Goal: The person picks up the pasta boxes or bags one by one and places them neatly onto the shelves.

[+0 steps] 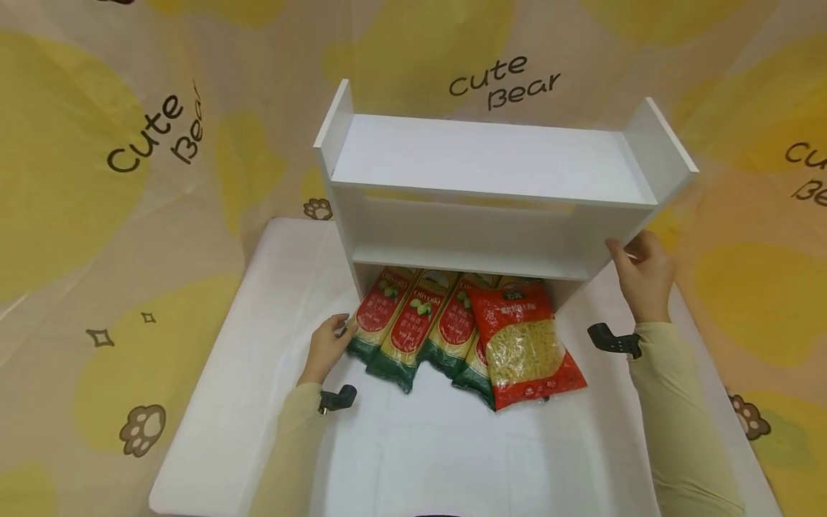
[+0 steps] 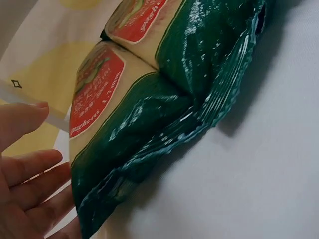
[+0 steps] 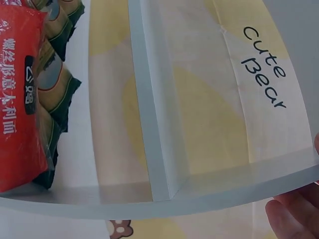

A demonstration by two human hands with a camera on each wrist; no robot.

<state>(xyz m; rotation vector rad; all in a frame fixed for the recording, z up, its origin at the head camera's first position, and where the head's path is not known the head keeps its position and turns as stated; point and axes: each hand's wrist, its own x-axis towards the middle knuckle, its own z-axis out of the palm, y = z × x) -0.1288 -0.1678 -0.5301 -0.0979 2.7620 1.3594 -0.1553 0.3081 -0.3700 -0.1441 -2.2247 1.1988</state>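
Observation:
A white two-tier shelf (image 1: pixel 478 269) stands on the table, and my right hand (image 1: pixel 646 276) pinches the front edge of its right side panel (image 3: pixel 224 194), thumb on the inner side and fingers (image 3: pixel 294 211) outside. Several green-ended spaghetti packs (image 1: pixel 413 319) lie side by side, their far ends under the lower board. A red bag of spiral pasta (image 1: pixel 523 348) rests over the rightmost pack. My left hand (image 1: pixel 328 346) is beside the leftmost spaghetti pack (image 2: pixel 134 114). In the left wrist view its fingers (image 2: pixel 37 191) extend against or behind that pack, thumb apart from it.
The white table (image 1: pixel 413 467) runs under everything. A yellow cloth backdrop (image 1: pixel 413 43) with printed words hangs behind the shelf. The shelf's top board (image 1: pixel 484 154) sits between two raised side panels. A small black camera is strapped to each wrist.

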